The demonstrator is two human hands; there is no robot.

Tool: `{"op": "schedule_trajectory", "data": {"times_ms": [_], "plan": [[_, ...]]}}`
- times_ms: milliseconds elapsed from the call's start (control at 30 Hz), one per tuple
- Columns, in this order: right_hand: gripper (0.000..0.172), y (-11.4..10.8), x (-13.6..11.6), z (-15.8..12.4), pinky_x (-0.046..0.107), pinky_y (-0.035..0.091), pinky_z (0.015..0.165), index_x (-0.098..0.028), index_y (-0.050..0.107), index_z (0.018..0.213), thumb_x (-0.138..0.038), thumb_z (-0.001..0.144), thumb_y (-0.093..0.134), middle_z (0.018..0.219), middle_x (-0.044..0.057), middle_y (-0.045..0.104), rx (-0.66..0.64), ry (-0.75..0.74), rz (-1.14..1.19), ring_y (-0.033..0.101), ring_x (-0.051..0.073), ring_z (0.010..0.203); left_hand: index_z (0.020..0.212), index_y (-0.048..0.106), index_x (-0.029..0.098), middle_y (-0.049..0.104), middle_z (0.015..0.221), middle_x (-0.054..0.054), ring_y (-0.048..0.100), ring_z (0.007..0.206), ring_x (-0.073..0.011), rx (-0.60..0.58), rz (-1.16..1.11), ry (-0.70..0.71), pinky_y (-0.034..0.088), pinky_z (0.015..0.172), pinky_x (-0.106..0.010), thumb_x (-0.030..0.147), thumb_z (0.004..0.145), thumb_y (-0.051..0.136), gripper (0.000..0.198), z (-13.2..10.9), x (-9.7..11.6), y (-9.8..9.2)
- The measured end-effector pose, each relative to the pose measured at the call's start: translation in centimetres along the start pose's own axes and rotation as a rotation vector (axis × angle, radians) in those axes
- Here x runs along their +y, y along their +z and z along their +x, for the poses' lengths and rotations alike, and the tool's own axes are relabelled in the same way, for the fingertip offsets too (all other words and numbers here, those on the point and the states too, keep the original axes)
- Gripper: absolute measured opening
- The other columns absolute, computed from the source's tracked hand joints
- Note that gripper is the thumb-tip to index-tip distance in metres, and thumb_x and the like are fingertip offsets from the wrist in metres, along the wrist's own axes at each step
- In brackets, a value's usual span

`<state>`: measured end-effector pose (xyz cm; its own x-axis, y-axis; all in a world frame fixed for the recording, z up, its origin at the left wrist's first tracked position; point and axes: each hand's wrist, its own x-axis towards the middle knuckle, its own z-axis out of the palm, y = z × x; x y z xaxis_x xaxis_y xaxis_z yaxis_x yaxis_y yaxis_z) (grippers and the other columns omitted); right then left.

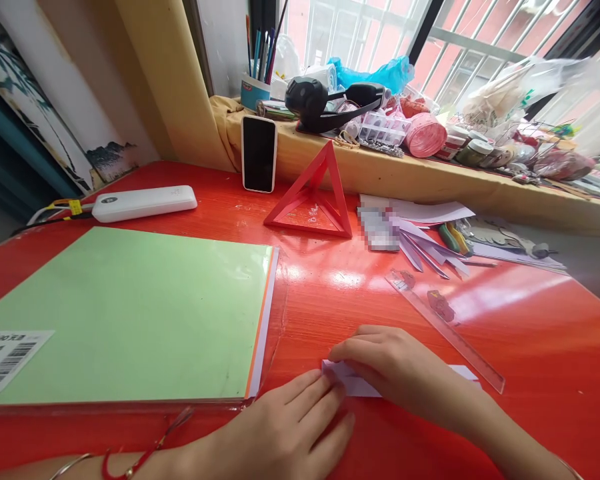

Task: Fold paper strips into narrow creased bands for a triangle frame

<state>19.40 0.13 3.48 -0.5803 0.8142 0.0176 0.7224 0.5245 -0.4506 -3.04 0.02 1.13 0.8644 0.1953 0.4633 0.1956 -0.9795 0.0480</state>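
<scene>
A folded light-purple paper strip (363,387) lies on the red tabletop, running under both hands. My left hand (303,420) holds down the strip's left end, its fingertips pressed together on it. My right hand (397,367) arches over the strip with bent fingers closed on its upper left edge, close to my left fingertips. The strip's far end shows past my right wrist. A clear ruler (450,333) lies slantwise beyond my right hand. Further back stands a red open-framed paper pyramid (337,193).
A pack of coloured paper with a green top sheet (145,313) covers the left side. Behind are a white power bank (145,203) and an upright phone (259,155). Purple paper scraps (425,243) and green-yellow-handled pliers (455,238) lie back right. Clutter lines the windowsill (405,177).
</scene>
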Motion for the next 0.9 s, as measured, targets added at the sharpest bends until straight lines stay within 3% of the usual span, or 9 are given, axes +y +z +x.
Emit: {"op": "schedule_trajectory", "data": {"times_ms": [167,300,600,700,900], "plan": [[0.014,1.2,-1.4,-0.2,0.026,0.042,0.061,-0.019,0.068,0.092,-0.007,0.091,0.06,0.081,0.002,0.067,0.09,-0.027,-0.078,0.058,0.015,0.069,0.119,0.065,0.01,0.071,0.115,-0.011,0.065,0.111,-0.0226,0.016,0.06,-0.006,0.051,0.1,-0.035,0.014,0.099,0.037,0.034,-0.9,0.4,0.3],[0.019,2.0,-1.6,-0.7,0.028,0.041,0.058,-0.019,0.07,0.091,-0.015,0.097,0.052,0.076,0.003,0.064,0.133,-0.006,-0.083,0.055,0.017,0.065,0.121,0.065,0.01,0.071,0.119,-0.01,0.066,0.111,-0.0226,0.002,0.167,-0.012,0.053,0.097,-0.034,0.012,0.099,0.036,0.037,-1.6,0.9,0.9],[0.03,0.6,-0.9,0.5,0.024,0.044,0.063,-0.024,0.069,0.11,-0.007,0.091,0.054,0.083,0.001,0.072,-0.048,0.145,0.033,0.065,0.015,0.07,0.113,0.069,0.012,0.073,0.114,-0.004,0.068,0.104,-0.0215,0.029,0.265,-0.021,0.052,0.094,-0.034,0.006,0.095,0.045,0.03,-1.5,1.3,1.0],[0.031,-0.1,-1.1,1.3,0.023,0.043,0.063,-0.025,0.07,0.106,-0.005,0.087,0.055,0.085,0.0,0.075,-0.11,0.157,0.059,0.068,0.015,0.073,0.113,0.069,0.011,0.073,0.115,-0.005,0.066,0.108,-0.0219,0.044,0.286,0.016,0.051,0.096,-0.033,0.005,0.095,0.044,0.031,-1.4,1.2,1.1],[0.018,-1.5,-1.5,2.6,0.021,0.037,0.053,-0.022,0.07,0.092,-0.01,0.085,0.06,0.075,-0.002,0.073,-0.244,0.244,0.064,0.063,0.013,0.063,0.118,0.067,0.008,0.071,0.118,-0.01,0.066,0.11,-0.0247,-0.023,0.233,0.042,0.051,0.099,-0.036,0.007,0.095,0.04,0.035,-1.4,1.0,1.0]]}}
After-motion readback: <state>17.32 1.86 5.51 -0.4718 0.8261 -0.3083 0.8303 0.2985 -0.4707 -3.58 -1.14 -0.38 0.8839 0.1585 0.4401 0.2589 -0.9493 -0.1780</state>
